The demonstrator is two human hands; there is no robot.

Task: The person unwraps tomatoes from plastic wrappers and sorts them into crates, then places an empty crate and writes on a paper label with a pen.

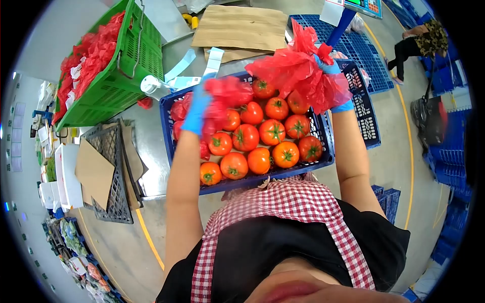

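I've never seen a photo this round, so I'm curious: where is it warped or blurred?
Head view: the yellow floor line bows and the corners go black; head view again: the left hand and the red plastic at it are smeared, while the tomatoes look fairly sharp.

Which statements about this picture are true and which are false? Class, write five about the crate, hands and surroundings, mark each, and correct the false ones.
1. Tomatoes sit in a blue crate. True.
2. The right hand holds a tomato. False: it holds red plastic.
3. The left hand and right hand wear blue gloves. True.
4. The green basket is full of tomatoes. False: it holds mostly red plastic.
5. The apron is checked. True.
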